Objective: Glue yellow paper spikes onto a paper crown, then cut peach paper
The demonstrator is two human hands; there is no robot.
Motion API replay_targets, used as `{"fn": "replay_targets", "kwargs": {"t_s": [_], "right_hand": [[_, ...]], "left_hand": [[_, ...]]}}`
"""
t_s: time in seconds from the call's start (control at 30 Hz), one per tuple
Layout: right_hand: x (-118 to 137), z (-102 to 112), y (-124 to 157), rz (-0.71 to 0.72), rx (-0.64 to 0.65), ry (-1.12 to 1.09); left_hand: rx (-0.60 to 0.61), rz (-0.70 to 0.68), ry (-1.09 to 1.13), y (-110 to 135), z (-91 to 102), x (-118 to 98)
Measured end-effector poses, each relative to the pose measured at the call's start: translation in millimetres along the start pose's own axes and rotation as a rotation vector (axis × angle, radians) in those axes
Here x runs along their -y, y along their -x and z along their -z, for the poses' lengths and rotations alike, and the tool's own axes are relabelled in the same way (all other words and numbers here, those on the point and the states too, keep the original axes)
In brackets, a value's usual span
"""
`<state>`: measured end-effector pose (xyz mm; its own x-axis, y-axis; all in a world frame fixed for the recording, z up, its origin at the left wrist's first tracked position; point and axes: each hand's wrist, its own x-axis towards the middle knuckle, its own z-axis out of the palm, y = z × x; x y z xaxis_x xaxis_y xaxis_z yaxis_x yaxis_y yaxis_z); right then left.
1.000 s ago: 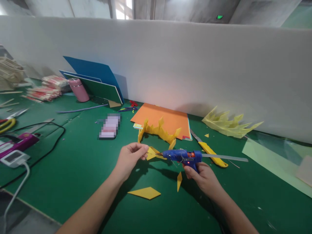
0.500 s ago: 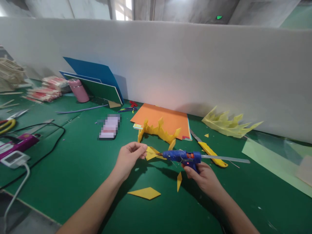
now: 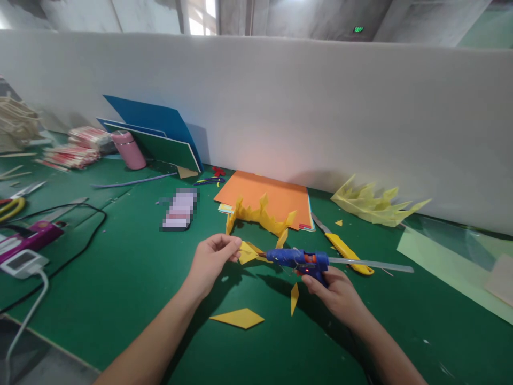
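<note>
1. Yellow and folded, the piece point(image 3: 247, 254) lies ahead of the left hand point(image 3: 214, 262), whose thumb and fingers pinch its near-left edge. Whether it joins the crown behind it, I cannot tell.
2. The right hand point(image 3: 334, 291) is wrapped round the handle of the blue gun point(image 3: 296, 259). Its nozzle point(image 3: 263, 255) points to 9 o'clock and meets the piece in view; actual contact is too small to judge, and so is the trigger's position.
3. Over the last second the left hand has hardly moved. The gun has edged slightly toward 9 o'clock, and its clear stick point(image 3: 372, 264) has dipped at the rear, with a little more showing behind the body. I read this as a small adjustment at the same spot: gluing looks to be in progress, with the piece held steady.
4. Taking the nozzle as the clock's centre, with 12 at the wall point(image 3: 240, 107), the yellow crown point(image 3: 256, 215) stands at 12, the orange sheet point(image 3: 268, 190) beyond it.
5. On the green table point(image 3: 140, 278), a large diamond point(image 3: 240, 318) lies at 7 and a small diamond point(image 3: 295, 299) at 5.
6. Farther out: cutter point(image 3: 348, 254) at 3, pale crown point(image 3: 374, 206) at 2, flask point(image 3: 130, 151) at 10.
</note>
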<state>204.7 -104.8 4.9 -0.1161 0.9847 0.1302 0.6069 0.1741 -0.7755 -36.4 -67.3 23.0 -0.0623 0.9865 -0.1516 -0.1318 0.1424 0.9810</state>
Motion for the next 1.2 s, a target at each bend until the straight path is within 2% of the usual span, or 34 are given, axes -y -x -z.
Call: {"fn": "replay_targets", "kwargs": {"t_s": [0.1,0.2,0.27,0.37,0.47,0.57,0.83,0.97,1.03,1.13,1.2], "right_hand": [[-5,1,0,-0.058,-0.009,-0.063],[-14,3,-1,-0.135,-0.026,-0.256],[-20,6,-2,-0.162,0.003,-0.382],[-25,11,-4,-0.208,0.041,-0.435],[-26,14,-6,-0.266,0.031,-0.405],[-28,18,-8,-0.255,-0.01,-0.318],[-38,24,-12,-0.12,-0.127,0.174],[-10,24,-8,0.054,-0.291,0.326],[14,20,-6,0.15,-0.238,0.28],[50,9,-13,0.325,-0.066,0.203],[68,0,-23,0.379,0.047,0.2]], "left_hand": [[0.0,-0.013,0.007,0,0.1,0],[-0.007,-0.025,0.016,0,0.2,1],[-0.011,-0.024,0.027,0,0.1,1],[-0.006,-0.014,0.046,-1,0.1,2],[0.001,-0.006,0.053,-2,0.4,3],[0.007,-0.003,0.066,-2,0.9,5],[0.024,0.001,0.063,2,0.4,-1],[0.055,-0.001,0.038,4,-2.3,-2],[0.068,-0.019,0.008,4,-3.9,-1],[0.092,-0.061,-0.013,5,-6.0,0],[0.126,-0.077,-0.012,7,-6.6,0]]}}
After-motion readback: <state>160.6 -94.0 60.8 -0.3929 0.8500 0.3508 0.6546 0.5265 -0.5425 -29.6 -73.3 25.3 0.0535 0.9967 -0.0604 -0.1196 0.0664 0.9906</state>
